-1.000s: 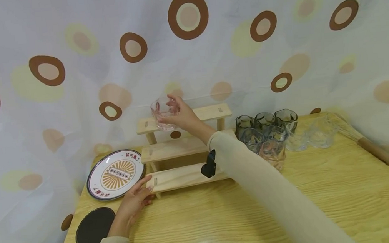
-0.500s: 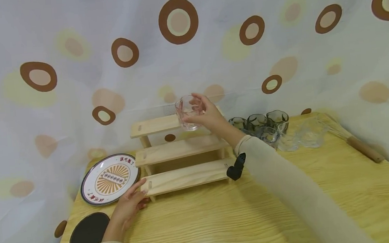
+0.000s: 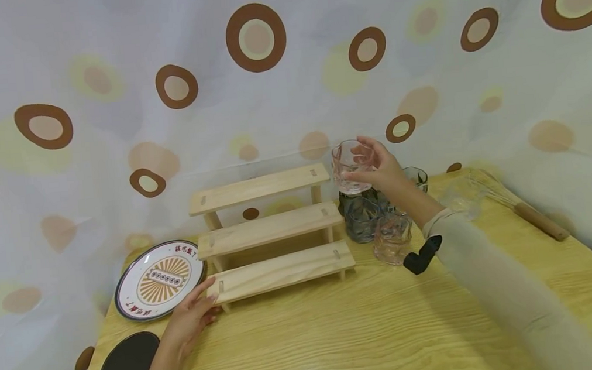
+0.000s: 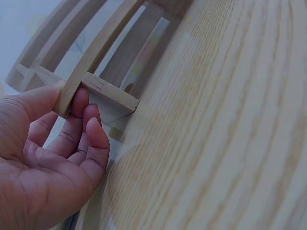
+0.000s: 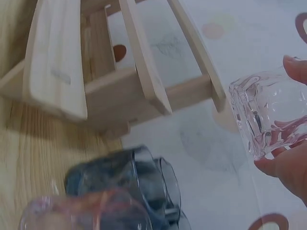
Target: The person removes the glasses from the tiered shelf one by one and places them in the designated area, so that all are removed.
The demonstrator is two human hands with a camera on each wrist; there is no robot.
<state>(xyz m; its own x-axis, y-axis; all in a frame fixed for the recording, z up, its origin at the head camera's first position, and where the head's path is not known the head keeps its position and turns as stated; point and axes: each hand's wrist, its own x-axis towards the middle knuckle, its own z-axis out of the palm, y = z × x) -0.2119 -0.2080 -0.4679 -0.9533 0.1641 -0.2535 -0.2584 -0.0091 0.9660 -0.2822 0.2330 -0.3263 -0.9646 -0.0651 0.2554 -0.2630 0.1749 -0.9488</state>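
My right hand (image 3: 381, 168) holds a clear pinkish drinking glass (image 3: 348, 168) by its side, in the air just right of the rack's top shelf. In the right wrist view that glass (image 5: 268, 105) is upheld between thumb and fingers, apart from the shelf. A three-step wooden rack (image 3: 273, 228) stands on the table. My left hand (image 3: 188, 321) pinches the left end of its lowest shelf. The left wrist view shows the thumb on top of the shelf board (image 4: 72, 93) and fingers curled beneath. Below the raised glass stand blue-grey glasses (image 3: 362, 220) and a pink glass (image 3: 393, 238).
A patterned plate (image 3: 163, 282) leans left of the rack, with a black round mat (image 3: 129, 367) in front of it. Clear glasses (image 3: 461, 197) and a whisk (image 3: 539, 219) with a wooden handle lie to the right. A dotted curtain (image 3: 217, 127) hangs behind the table.
My right hand has carried the pinkish glass rightward, from over the left of the top shelf to beyond its right end. The left hand keeps its grip on the rack; the view has shifted slightly.
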